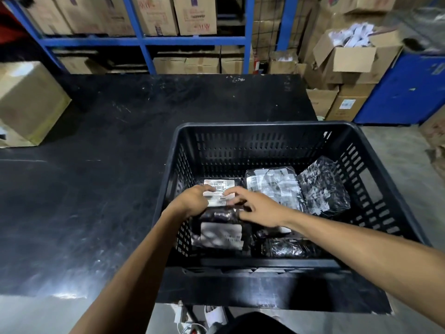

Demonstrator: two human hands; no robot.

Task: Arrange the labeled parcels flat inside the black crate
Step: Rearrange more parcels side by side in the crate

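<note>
Both hands are down inside the black crate (277, 131), which sits at the lower right of the frame on the dark surface (96, 189), its near rim at the surface's front edge. The left hand (192, 201) comes in over the crate's left wall, fingers curled down on the left edge of a labeled parcel (218, 189) lying flat in the crate's far-left corner. The right hand (257, 208) reaches across from the right, fingers spread and partly bent, fingertips touching that same parcel's right edge; whether either hand truly grips it or only presses it I cannot tell.

Just below the hands, a second parcel with a white label (220, 235) lies flat against the near-left wall. To the right of centre a taped parcel (274, 186) lies beside the first one, and a glossy black-wrapped parcel (322, 186) leans tilted against the right wall. One more dark parcel (286, 248) sits low by the near wall under the right forearm.

Open floor in the crate is scarce, just a strip along the far wall. The surface to the left of the crate lies wide open, up to a cardboard box (29, 102) at the left edge of the frame. Blue shelving (144, 41) runs across the top.
</note>
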